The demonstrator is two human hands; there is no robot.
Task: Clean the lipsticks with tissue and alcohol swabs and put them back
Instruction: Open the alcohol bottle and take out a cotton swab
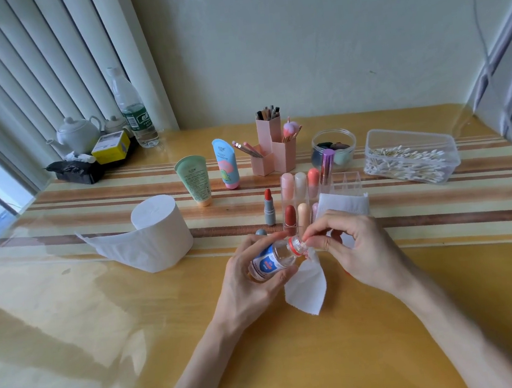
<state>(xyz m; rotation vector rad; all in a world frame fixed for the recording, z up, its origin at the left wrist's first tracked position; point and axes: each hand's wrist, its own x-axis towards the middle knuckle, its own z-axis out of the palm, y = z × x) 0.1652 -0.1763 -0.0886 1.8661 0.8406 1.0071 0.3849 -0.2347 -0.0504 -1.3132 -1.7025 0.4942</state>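
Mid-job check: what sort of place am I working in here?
Likely a home vanity or dressing table beside a curtained window. A pink brush holder, a clear lipstick organizer and a green cream tube stand on it, with a teapot in the back corner.

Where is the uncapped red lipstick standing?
In the head view, the uncapped red lipstick stands upright mid-table, just left of the clear lipstick rack, right of the tissue roll.
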